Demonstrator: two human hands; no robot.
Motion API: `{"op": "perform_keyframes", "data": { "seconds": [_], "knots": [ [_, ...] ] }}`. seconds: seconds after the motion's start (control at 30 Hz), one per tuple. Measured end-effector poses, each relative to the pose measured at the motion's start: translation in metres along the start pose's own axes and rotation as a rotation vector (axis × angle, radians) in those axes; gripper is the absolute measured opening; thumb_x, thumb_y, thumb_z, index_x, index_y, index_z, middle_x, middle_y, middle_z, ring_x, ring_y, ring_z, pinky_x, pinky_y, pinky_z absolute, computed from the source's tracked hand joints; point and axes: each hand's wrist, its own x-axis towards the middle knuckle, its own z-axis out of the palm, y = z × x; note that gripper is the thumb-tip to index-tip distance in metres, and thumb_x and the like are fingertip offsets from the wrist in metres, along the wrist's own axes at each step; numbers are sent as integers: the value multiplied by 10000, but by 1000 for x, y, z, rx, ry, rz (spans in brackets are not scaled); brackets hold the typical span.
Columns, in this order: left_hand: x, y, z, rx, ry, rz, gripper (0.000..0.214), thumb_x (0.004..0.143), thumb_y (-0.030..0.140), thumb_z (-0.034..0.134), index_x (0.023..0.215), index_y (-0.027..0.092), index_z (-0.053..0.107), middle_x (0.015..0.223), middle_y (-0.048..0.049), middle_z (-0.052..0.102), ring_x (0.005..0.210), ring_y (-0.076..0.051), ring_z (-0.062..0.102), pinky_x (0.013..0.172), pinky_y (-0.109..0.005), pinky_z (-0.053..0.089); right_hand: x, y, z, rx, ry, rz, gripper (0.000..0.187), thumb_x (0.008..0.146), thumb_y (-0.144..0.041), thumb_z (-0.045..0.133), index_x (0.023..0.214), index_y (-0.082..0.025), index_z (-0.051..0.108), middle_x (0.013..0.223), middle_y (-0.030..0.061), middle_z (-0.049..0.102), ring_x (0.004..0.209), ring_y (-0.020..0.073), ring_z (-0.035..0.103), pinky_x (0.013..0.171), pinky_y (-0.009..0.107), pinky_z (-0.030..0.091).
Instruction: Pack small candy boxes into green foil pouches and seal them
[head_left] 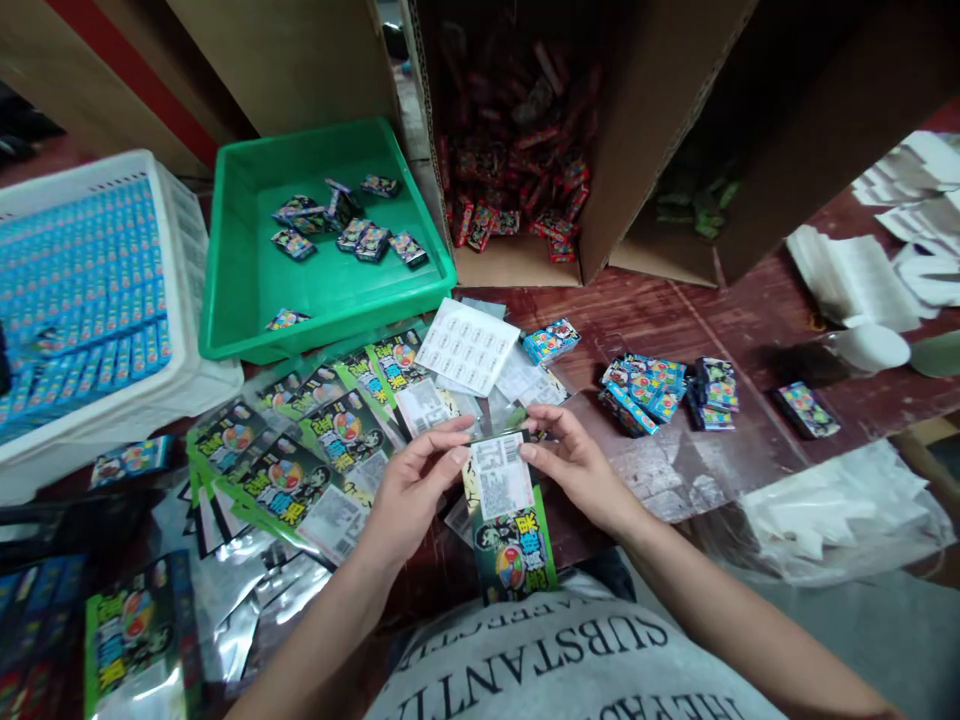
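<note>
I hold a green and black printed pouch (511, 540) upright in front of my chest. A white barcode label (501, 475) lies on its upper part. My left hand (416, 485) pinches the pouch's top left edge at the label. My right hand (574, 462) pinches the top right edge, fingertips on the label's side. Just beyond my hands lies a white sheet of small stickers (466, 345). A fan of matching green pouches (315, 440) is spread on the table to the left of my left hand.
A green tray (247, 270) holds several small boxes. A white basket (180, 250) of blue boxes stands at left. An open carton (517, 265) of red packs is behind. Small blue boxes (641, 390) lie at right, with clear bags (825, 510) and white paper stacks (855, 275).
</note>
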Motion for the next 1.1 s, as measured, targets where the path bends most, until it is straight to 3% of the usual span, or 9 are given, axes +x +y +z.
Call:
{"op": "perform_keyframes", "data": {
  "seconds": [0.13,0.23,0.4,0.57,0.67,0.87,0.97,1.1],
  "knots": [
    [8,4,-1,-21,5,-21,142,896,340,707,975,222,700,1444,-92,620,1238,-268,646,977,-447,565,7,5,6,-35,176,-50,334,860,-429,772,1060,-289,545,1051,25,630,922,195,645,833,352,597],
    [13,2,2,-21,24,-29,141,891,334,716,957,209,706,1449,-93,617,1228,-261,647,975,-425,557,9,3,6,-71,106,6,288,907,-455,719,1125,-284,642,1055,34,675,942,205,658,855,375,594],
    [20,2,6,-70,111,-57,331,849,311,767,1143,223,643,1103,-71,776,1032,-219,713,925,-406,562,18,-5,-4,-162,-57,-70,199,927,-417,707,1083,-293,714,1151,34,719,1074,218,671,986,438,564],
    [27,9,1,44,42,-149,264,830,376,783,1018,191,778,1101,-87,784,971,-214,713,938,-388,548,26,-12,-14,-175,-118,-90,299,930,-361,716,1223,-308,694,1160,44,743,1085,205,692,988,430,565],
    [33,17,0,136,23,-169,268,798,404,807,946,181,788,1006,-78,798,891,-202,713,870,-351,554,33,-23,-14,-232,-180,-50,177,890,-378,757,1032,-273,772,1071,38,765,1006,204,702,942,410,562],
    [51,32,-1,281,-36,-169,200,796,379,804,849,189,767,835,-25,787,751,-154,692,727,-263,535,49,-40,-10,-162,-75,243,211,822,-399,803,838,-198,743,809,7,735,714,134,641,716,301,528],
    [55,32,-9,323,-134,-143,206,807,402,799,867,205,793,881,-32,799,790,-166,707,748,-275,546,51,-41,-14,-166,-123,269,209,833,-417,795,856,-211,771,840,18,756,742,141,650,748,313,523],
    [55,25,-22,293,-245,-115,228,811,383,804,971,223,788,1023,-42,795,915,-185,727,850,-314,565,48,-37,-23,-156,-236,200,207,862,-422,780,943,-233,786,980,41,773,885,173,688,844,347,541]
  ]
}}
